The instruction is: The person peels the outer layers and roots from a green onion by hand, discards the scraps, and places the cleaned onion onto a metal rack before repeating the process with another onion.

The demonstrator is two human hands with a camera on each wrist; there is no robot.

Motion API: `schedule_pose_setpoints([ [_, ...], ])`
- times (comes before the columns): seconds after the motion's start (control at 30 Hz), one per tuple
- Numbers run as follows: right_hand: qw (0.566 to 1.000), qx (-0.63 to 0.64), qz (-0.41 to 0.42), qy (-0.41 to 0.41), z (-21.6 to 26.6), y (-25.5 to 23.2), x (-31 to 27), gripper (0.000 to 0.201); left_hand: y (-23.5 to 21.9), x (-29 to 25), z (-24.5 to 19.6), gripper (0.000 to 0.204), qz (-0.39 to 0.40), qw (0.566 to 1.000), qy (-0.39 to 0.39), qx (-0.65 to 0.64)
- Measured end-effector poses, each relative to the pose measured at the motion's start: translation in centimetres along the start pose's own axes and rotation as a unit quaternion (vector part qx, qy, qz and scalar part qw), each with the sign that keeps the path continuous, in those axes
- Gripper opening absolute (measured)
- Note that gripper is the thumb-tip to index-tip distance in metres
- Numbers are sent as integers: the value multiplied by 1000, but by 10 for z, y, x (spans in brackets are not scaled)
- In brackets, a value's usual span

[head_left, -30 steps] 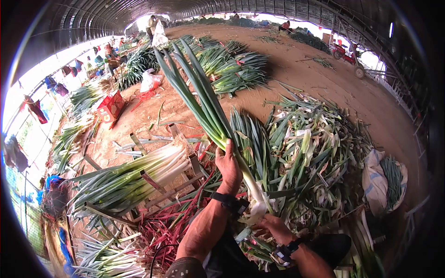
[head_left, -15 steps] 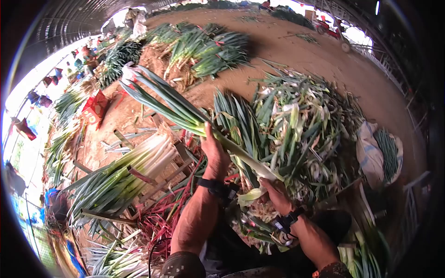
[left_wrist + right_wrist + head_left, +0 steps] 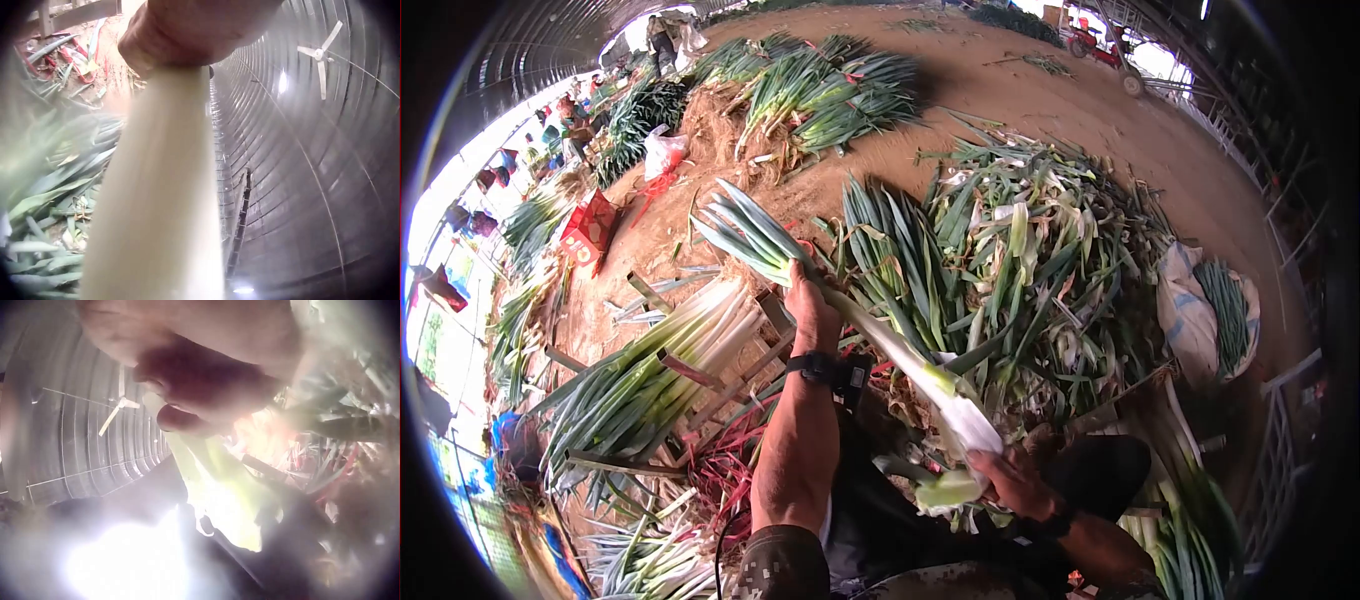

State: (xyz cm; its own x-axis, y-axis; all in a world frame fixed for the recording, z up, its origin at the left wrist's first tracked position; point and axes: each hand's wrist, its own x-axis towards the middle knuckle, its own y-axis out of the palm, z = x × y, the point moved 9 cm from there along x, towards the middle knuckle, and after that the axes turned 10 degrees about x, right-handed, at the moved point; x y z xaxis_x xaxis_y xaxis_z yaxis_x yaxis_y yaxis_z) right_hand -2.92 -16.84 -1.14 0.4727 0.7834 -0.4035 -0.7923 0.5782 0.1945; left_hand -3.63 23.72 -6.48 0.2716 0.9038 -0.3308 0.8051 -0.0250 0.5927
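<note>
No words or numbers could be read. In the head view, the red carton (image 3: 590, 230) at the left of the frame bore pale markings (image 3: 581, 246), too small and blurred to make out.

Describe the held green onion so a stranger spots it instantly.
Find the big leaf heap right of centre. Left of it, the left hand grips a green onion; unlike the onions stacked on the rack nearby, it is held singly.
</note>
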Motion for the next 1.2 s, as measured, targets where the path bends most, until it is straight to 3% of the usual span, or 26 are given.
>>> schedule_pose_setpoints([
  [0.1, 998, -61, 28, 16, -4, -14, -29, 29, 1, -6, 5, 32, 10, 1000, -11, 6],
  [0.2, 993, -87, -25, 75, -19, -39, -64, 27, -4, -7, 1, 31, -10, 999, -26, 16],
  [0.23, 991, -135, -20, -16, -20, -55, -76, 26, -16, 13, -6, 33, -9, 998, 16, 52],
  [0.27, 977, -185, -23, -107, -21, -71, -91, 24, -23, 30, -14, 37, 52, 997, 42, 28],
  [0.3, 976, -175, -54, -116, -19, -86, -104, 22, -35, 36, -28, 40, 24, 998, 53, 33],
  [0.37, 983, -119, -132, -43, -5, -104, -114, 19, -39, 29, -40, 43, -2, 997, 70, 26],
  [0.4, 981, -72, -178, 37, 12, -113, -106, 18, -34, 24, -43, 43, 1, 997, 75, 10],
  [0.47, 984, -54, -159, -59, 49, -122, -77, 21, -22, 16, -48, 44, 13, 997, 63, -47],
  [0.53, 965, -51, -212, -142, 88, -141, -44, 28, -13, 12, -48, 45, 27, 992, 24, -123],
  [0.57, 966, -43, -197, -160, 99, -161, -22, 32, -11, 12, -48, 50, 26, 992, 2, -127],
  [0.6, 967, -36, -181, -178, 114, -179, -5, 39, -2, 4, -53, 53, 65, 990, 5, -125],
  [0.67, 944, 99, -189, -252, 153, -182, 17, 57, 15, -18, -61, 58, 138, 983, 14, -119],
  [0.7, 967, 88, -142, -190, 141, -205, 39, 72, 18, -18, -61, 61, 154, 979, 0, -131],
  [0.73, 961, 4, -203, -186, 139, -201, 45, 73, 28, -22, -62, 62, 214, 962, -10, -171],
  [0.8, 965, -147, -143, -165, 129, -150, 60, 72, 37, -27, -64, 62, 264, 948, -13, -178],
  [0.87, 967, -179, -31, -177, 104, -100, 86, 60, 49, -42, -68, 61, 260, 954, 3, -150],
  [0.93, 960, -241, -23, -143, 109, -37, 84, 52, 59, -56, -69, 61, 259, 958, 1, -121],
  [1.07, 872, -346, -5, -347, 97, 15, 115, 47, 71, -74, -63, 61, 261, 960, -15, -96],
  [1.2, 919, -304, 5, -251, 83, 24, 125, 28, 72, -75, -60, 60, 260, 961, -15, -88],
])
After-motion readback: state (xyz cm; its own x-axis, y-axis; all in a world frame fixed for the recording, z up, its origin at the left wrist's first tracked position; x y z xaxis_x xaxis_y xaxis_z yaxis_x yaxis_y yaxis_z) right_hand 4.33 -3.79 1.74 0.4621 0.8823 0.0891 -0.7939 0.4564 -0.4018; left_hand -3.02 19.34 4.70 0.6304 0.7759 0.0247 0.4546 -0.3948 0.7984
